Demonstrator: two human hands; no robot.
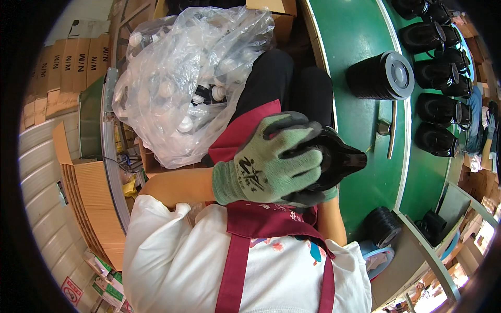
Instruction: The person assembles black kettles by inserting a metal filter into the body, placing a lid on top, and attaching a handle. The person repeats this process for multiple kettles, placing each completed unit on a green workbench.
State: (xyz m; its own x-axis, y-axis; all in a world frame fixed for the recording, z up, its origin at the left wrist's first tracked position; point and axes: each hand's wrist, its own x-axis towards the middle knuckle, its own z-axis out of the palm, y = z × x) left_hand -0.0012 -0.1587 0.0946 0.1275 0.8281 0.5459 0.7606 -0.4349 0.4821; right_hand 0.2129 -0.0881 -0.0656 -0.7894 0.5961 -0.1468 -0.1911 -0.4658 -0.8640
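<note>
A glossy black plastic piece with a pointed spout [347, 158], jug-like in shape, is held close in front of my body, above my lap. My left hand [276, 161], in a green knitted glove with dark fingertips, lies across it from the left, fingers curled over its rounded end. Below, my right hand [312, 198], gloved the same way, supports the piece from underneath; most of it is hidden behind the left hand and the piece. The spout points right, toward the green worktable [360, 122].
Left of my legs sits a big clear plastic bag [167, 88] of black-and-white parts. The table bears a stack of black round lids [381, 75], a metal bar [392, 130] and, beyond a pale strip, several black jugs [437, 108]. Cardboard boxes [96, 203] stand left; another person's gloved hand [491, 125] shows far right.
</note>
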